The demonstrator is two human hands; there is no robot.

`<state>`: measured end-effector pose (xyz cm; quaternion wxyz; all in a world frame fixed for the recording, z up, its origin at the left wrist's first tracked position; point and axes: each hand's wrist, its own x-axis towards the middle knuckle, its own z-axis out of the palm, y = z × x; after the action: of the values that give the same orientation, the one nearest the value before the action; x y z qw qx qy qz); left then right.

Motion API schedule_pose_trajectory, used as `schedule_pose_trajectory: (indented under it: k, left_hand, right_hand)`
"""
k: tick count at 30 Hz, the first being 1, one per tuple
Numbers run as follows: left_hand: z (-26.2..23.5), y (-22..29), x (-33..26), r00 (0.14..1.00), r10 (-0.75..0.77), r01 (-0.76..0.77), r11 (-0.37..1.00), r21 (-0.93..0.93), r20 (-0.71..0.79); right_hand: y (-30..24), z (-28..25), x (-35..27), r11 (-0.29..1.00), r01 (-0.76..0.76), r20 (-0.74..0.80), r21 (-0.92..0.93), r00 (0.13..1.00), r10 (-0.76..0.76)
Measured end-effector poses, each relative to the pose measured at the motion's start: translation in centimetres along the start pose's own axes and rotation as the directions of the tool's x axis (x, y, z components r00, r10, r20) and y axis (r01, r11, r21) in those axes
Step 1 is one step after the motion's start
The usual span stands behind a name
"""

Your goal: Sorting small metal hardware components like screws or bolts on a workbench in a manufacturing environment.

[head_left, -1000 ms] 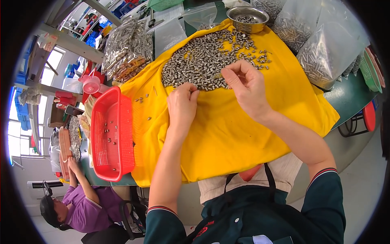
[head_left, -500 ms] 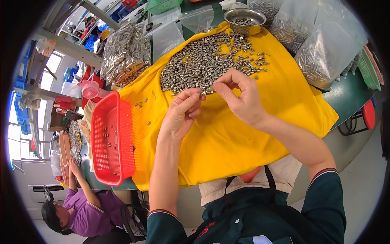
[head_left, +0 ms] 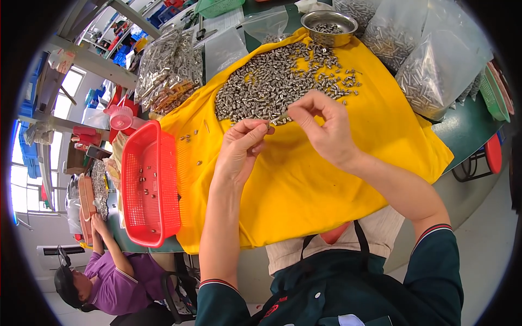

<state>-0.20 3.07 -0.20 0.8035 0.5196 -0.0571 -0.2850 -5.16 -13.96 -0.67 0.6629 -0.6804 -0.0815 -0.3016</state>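
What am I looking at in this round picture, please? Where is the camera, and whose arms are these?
The camera sits on a person's head and looks down, so the picture bends at its rim. The two bare arms from the lower edge are that person's own. The left hand and right hand together pinch a small metal piece between fingertips. Under them lies a yellow cloth with a heap of small metal parts. A red plastic basket holding a few parts stands at the left, a steel bowl at the far edge, and clear bags of parts around. Another person in a purple shirt sits at the lower left.
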Motion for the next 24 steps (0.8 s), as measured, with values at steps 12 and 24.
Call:
schedule_pose_trajectory:
  k: [12, 24]
  left_hand:
    - [0.5, 0.2, -0.1, 0.988, -0.097, 0.117, 0.979, -0.168, 0.124]
    - [0.5, 0.1, -0.1, 0.981, -0.092, 0.12, 0.979, -0.166, 0.168]
  right_hand:
    - [-0.6, -0.6, 0.0, 0.997, 0.017, 0.086, -0.071, 0.996, -0.01]
    - [-0.3, 0.0, 0.0, 0.994, 0.078, 0.058, -0.071, 0.996, -0.074]
